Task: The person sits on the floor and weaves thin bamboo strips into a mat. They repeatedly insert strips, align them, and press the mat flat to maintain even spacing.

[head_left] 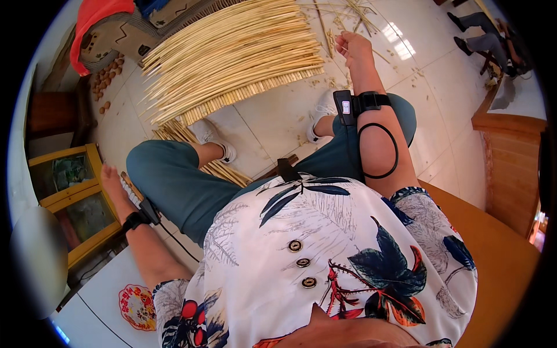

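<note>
A broad mat of pale yellow plant stalks (232, 55), set side by side, lies in front of my feet, its near edge a row of cut ends. My right hand (354, 49) is just right of the mat, above the floor. Its fingers are curled in; whether a thin stalk is between them is hard to see. Loose stalks and bits (362, 20) lie around and beyond it. Down at the left, beside my left thigh, hangs my left hand (111, 180), nearest a yellow-framed glass cabinet. Its fingers are partly hidden and small in view.
More stalks (226, 173) lie under my legs. A patterned sofa (101, 46) with a red cloth (98, 23) stands at far left, round brown things (107, 78) by it. The yellow-framed cabinet (67, 180) is at left. Another person's legs (484, 40) show at far right.
</note>
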Tool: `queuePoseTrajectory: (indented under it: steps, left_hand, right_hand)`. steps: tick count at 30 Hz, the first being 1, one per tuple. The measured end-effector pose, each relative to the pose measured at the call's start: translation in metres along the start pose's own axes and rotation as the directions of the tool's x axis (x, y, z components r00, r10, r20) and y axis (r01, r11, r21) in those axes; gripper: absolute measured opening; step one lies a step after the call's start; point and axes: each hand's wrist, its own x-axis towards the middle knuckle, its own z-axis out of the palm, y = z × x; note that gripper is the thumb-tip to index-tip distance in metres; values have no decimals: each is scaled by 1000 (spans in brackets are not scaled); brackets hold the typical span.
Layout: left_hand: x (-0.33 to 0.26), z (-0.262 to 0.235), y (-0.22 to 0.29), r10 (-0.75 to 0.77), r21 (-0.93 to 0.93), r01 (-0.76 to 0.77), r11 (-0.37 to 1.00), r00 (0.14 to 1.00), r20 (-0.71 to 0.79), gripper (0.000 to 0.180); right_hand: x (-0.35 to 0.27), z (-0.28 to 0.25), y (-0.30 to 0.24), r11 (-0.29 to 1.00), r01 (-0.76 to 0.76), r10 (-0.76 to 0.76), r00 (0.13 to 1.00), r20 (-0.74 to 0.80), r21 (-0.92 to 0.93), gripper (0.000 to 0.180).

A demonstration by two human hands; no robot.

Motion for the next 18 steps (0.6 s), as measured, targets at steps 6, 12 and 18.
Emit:
queuePoseTrajectory:
  steps: [6, 12, 18]
  left_hand:
    - [-20, 91, 134, 235, 31, -286, 958, 840, 489, 43]
    - [-86, 250, 93, 438, 78, -788, 610, 417, 796, 65]
    - [-148, 326, 116, 485, 256, -879, 403, 442, 754, 77]
  right_hand:
    - [18, -14, 35, 921, -100, 97, 995, -29, -377, 17]
    - [14, 6, 45, 794, -191, 248, 968, 22, -577, 23]
    - [20, 1, 51, 808, -234, 325, 943, 78, -541, 28]
